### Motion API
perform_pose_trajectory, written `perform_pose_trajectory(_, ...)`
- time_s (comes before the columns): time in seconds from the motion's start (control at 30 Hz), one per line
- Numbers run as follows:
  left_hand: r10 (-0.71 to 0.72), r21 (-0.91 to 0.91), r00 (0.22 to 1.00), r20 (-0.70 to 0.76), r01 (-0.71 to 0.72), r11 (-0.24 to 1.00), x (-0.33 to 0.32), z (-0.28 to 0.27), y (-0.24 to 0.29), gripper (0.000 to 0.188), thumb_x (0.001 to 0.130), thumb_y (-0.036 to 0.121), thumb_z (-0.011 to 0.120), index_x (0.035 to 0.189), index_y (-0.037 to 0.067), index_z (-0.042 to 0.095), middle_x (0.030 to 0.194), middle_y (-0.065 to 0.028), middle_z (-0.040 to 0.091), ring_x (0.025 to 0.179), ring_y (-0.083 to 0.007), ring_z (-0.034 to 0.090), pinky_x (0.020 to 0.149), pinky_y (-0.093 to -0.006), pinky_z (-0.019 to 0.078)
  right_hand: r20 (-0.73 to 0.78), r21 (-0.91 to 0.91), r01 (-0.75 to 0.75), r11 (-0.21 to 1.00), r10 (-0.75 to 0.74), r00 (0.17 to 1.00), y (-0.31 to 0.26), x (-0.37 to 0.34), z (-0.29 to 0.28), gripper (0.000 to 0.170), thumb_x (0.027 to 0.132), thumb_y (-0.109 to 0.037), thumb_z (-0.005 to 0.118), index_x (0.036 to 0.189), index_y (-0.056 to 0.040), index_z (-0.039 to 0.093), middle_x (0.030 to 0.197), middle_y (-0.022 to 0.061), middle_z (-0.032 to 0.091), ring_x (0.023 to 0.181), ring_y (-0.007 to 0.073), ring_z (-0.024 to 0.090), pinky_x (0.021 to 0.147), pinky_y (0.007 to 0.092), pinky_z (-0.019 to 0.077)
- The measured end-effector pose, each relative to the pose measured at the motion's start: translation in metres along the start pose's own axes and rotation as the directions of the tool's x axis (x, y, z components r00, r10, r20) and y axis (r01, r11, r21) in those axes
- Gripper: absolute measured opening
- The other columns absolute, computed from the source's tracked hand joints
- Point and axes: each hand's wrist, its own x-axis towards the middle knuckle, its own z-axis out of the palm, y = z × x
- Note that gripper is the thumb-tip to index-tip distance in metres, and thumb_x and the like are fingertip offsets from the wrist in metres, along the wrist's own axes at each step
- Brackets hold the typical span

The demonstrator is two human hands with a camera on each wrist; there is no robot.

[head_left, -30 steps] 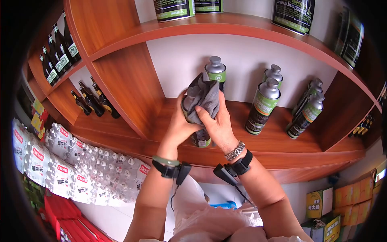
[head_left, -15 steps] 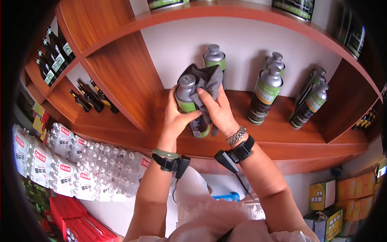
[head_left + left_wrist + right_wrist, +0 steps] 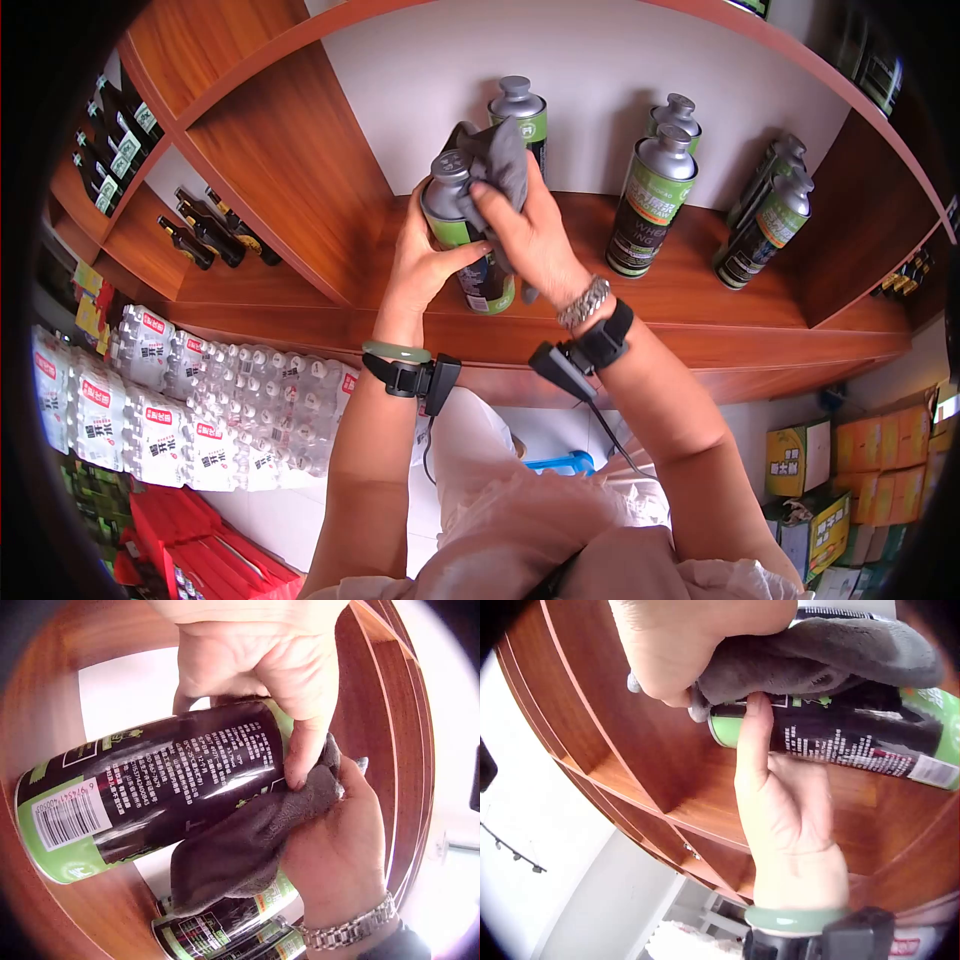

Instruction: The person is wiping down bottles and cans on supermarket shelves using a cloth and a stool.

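My left hand (image 3: 418, 265) grips a black and green can (image 3: 450, 232) with a silver neck and cap, held tilted in front of the shelf. In the left wrist view the can's (image 3: 161, 776) barcode and small white print face the camera, and the thumb lies along its top end. My right hand (image 3: 535, 235) pinches a dark grey cloth (image 3: 502, 165), bunched against the can's right side. Part of the cloth hangs over the label in the left wrist view. Behind, a similar can (image 3: 518, 105) stands on the shelf, partly hidden by the cloth.
More such cans stand to the right on the wooden shelf (image 3: 560, 305), one pair (image 3: 652, 205) nearer and another pair (image 3: 765, 225) by the divider. Dark bottles (image 3: 210, 235) fill cubbies at left. Packs of bottled water (image 3: 160, 425) and cartons (image 3: 798, 460) flank the person below.
The cloth has shifted from over the can's shoulder to its right side, baring the cap. The head view has tilted, so shelf and cans sit higher in it. Both hands keep their hold.
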Motion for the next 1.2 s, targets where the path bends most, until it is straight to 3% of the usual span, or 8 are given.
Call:
perform_pose_trajectory(0.33, -0.063, 0.07, 0.998, 0.031, 0.06, 0.996, 0.003, -0.002, 0.007, 0.097, 0.063, 0.003, 0.088, 0.146, 0.003, 0.037, 0.132, -0.0108, 0.055, 0.124, -0.0238, 0.055, 0.107, -0.0391, 0.0444, -0.035, 0.038, -0.234, 0.971, 0.236, 0.971, 0.011, 0.028, -0.01, 0.041, 0.092, -0.018, 0.057, 0.128, 0.0012, 0.054, 0.103, 0.0219, 0.068, 0.1, 0.0329, 0.067, 0.091, 0.0399, 0.0506)
perform_pose_trajectory(0.5, -0.102, 0.066, 0.993, 0.052, 0.098, 0.993, 0.005, -0.003, 0.007, 0.096, 0.064, 0.001, 0.086, 0.146, 0.004, 0.036, 0.135, -0.0103, 0.053, 0.126, -0.023, 0.053, 0.107, -0.0395, 0.0448, -0.042, -0.117, 0.048, 0.992, -0.054, 0.998, -0.005, -0.004, 0.007, 0.05, 0.092, -0.02, 0.057, 0.136, 0.0011, 0.044, 0.111, 0.0251, 0.065, 0.108, 0.0384, 0.065, 0.096, 0.0415, 0.0485)
perform_pose_trajectory(0.67, -0.126, 0.086, 0.988, 0.093, 0.118, 0.989, 0.006, -0.006, 0.01, 0.098, 0.064, 0.001, 0.085, 0.147, 0.005, 0.035, 0.137, -0.0106, 0.052, 0.128, -0.0226, 0.052, 0.108, -0.0394, 0.0439, -0.04, -0.229, -0.148, 0.962, 0.142, 0.989, -0.007, 0.016, -0.005, 0.05, 0.092, -0.021, 0.055, 0.137, -0.0018, 0.047, 0.105, 0.0264, 0.067, 0.106, 0.0401, 0.066, 0.095, 0.0436, 0.0489)
perform_pose_trajectory(0.9, -0.086, 0.211, 0.996, 0.029, 0.078, 0.974, 0.001, -0.005, 0.016, 0.105, 0.063, 0.007, 0.089, 0.151, 0.005, 0.032, 0.138, -0.013, 0.052, 0.129, -0.026, 0.052, 0.109, -0.0398, 0.042, -0.026, 0.208, -0.34, 0.917, 0.353, 0.935, -0.005, 0.009, -0.004, 0.036, 0.098, -0.022, 0.055, 0.125, 0.0014, 0.055, 0.111, 0.0143, 0.066, 0.104, 0.0222, 0.061, 0.096, 0.0343, 0.0466)
perform_pose_trajectory(0.97, 0.012, 0.382, 0.995, -0.097, 0.026, 0.924, -0.013, 0.005, 0.015, 0.107, 0.064, 0.009, 0.09, 0.152, 0.005, 0.029, 0.141, -0.0182, 0.05, 0.13, -0.0309, 0.051, 0.109, -0.0423, 0.0429, -0.065, 0.185, -0.141, 0.973, 0.155, 0.986, -0.009, -0.007, 0.003, 0.041, 0.098, -0.019, 0.057, 0.132, 0.0018, 0.049, 0.114, 0.0129, 0.065, 0.105, 0.0212, 0.06, 0.097, 0.0339, 0.0465)
perform_pose_trajectory(1.07, 0.197, 0.631, 0.943, -0.268, 0.017, 0.776, -0.038, 0.042, 0.014, 0.104, 0.072, 0.015, 0.087, 0.154, 0.006, 0.025, 0.139, -0.026, 0.049, 0.131, -0.042, 0.051, 0.104, -0.0474, 0.0448, -0.143, -0.043, -0.023, 0.999, 0.017, 0.99, -0.01, -0.029, 0.012, 0.054, 0.095, -0.02, 0.061, 0.141, 0.0015, 0.042, 0.127, 0.024, 0.057, 0.119, 0.0368, 0.056, 0.103, 0.0411, 0.0439)
perform_pose_trajectory(1.1, 0.221, 0.67, 0.925, -0.308, 0.046, 0.741, -0.041, 0.057, 0.02, 0.094, 0.081, 0.018, 0.083, 0.154, 0.005, 0.026, 0.145, -0.0202, 0.049, 0.132, -0.0317, 0.052, 0.109, -0.0426, 0.0408, -0.158, -0.195, 0.01, 0.981, -0.042, 0.986, -0.013, -0.033, 0.014, 0.056, 0.094, -0.021, 0.062, 0.141, 0.0014, 0.042, 0.129, 0.0267, 0.054, 0.121, 0.0416, 0.054, 0.104, 0.0442, 0.0429)
perform_pose_trajectory(1.2, 0.059, 0.455, 0.917, -0.394, 0.139, 0.88, -0.034, 0.066, 0.021, 0.092, 0.08, 0.023, 0.084, 0.152, 0.007, 0.028, 0.144, -0.0192, 0.05, 0.133, -0.0314, 0.051, 0.108, -0.0423, 0.0413, -0.111, -0.368, 0.064, 0.927, -0.112, 0.988, -0.024, -0.032, 0.01, 0.059, 0.09, -0.024, 0.065, 0.138, 0.0015, 0.045, 0.12, 0.027, 0.053, 0.114, 0.0462, 0.051, 0.1, 0.05, 0.0423)
